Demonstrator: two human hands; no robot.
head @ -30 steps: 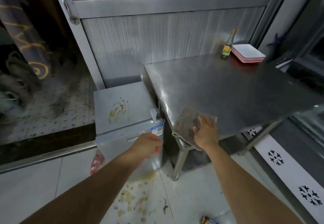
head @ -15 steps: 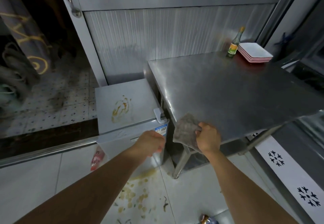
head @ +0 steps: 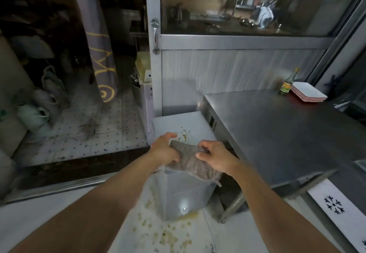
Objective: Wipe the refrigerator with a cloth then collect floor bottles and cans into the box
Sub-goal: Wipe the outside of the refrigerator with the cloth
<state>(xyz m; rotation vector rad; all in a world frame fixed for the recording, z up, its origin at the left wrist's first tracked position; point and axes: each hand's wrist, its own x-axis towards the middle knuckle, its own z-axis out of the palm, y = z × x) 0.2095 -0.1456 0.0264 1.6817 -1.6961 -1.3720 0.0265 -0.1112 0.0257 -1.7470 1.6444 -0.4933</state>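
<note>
the steel tabletop (head: pixel 277 134) is standing beside the small refrigerator (head: pixel 184 193), whose top is showing a yellowish stain (head: pixel 183 135), so wiping is looking not yet done. both hands, left (head: pixel 163 150) and right (head: pixel 214 158), are gripping the grey cloth (head: pixel 193 162) just above it. no box is showing.
</note>
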